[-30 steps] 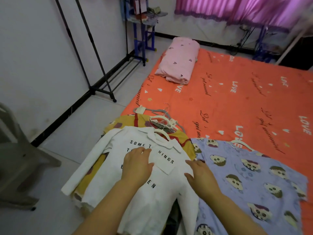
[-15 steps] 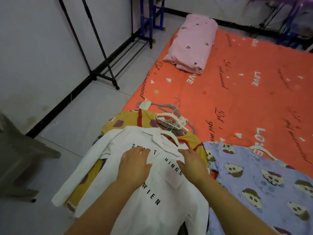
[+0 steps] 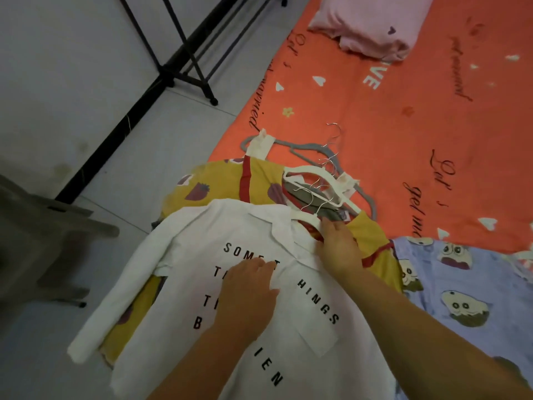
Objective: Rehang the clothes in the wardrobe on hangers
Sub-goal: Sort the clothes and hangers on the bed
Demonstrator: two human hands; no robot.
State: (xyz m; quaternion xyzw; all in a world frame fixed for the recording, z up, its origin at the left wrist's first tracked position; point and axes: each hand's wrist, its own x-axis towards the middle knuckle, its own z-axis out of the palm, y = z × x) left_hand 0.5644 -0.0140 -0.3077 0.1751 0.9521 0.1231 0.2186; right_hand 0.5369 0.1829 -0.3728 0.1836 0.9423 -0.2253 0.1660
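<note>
Lettered shirt (image 3: 178, 284) atop a fruit-print garment (image 3: 219, 180) at the mattress's (image 3: 403, 134) near left edge, hangers (image 3: 317, 180) piled just beyond, cartoon-print garment (image 3: 461, 284) to the right, pillow (image 3: 372, 27) at the far end, rack (image 3: 184, 64) far left on the floor, chair (image 3: 43, 241) near left.

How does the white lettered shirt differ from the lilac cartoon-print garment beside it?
The white shirt bears black lettering; the lilac garment, cartoon faces. The white shirt lies on a yellow garment; the lilac garment lies straight on the orange sheet. The left hand and right hand rest on the white shirt, neither on the lilac garment. Both are spread out flat.
</note>
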